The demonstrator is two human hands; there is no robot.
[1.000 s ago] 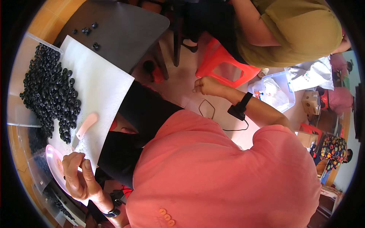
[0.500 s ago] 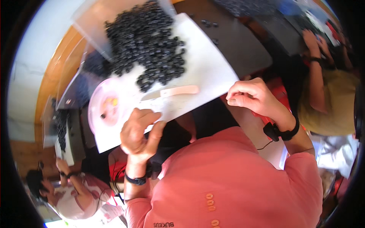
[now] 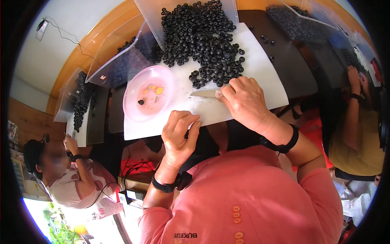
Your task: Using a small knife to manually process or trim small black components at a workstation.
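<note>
My right hand (image 3: 245,101) lies on the white sheet (image 3: 260,87) and grips the handle of a small knife (image 3: 205,93), whose blade points left toward the pink bowl (image 3: 148,99). My left hand (image 3: 178,136) rests at the sheet's near edge with its fingers curled; whether it holds something small I cannot tell. A heap of small black rings (image 3: 205,40) covers the far part of the sheet, just beyond the knife. One black ring (image 3: 141,102) lies inside the pink bowl.
Clear plastic trays (image 3: 122,61) with more black rings stand at the back and left. A dark table (image 3: 290,65) continues to the right, where another person's hands (image 3: 357,81) work. Another person (image 3: 69,175) sits at the lower left.
The view has swung so the sheet now lies straight ahead. My right hand came from my side onto the sheet and took hold of the knife. My left hand left the bowl's edge.
</note>
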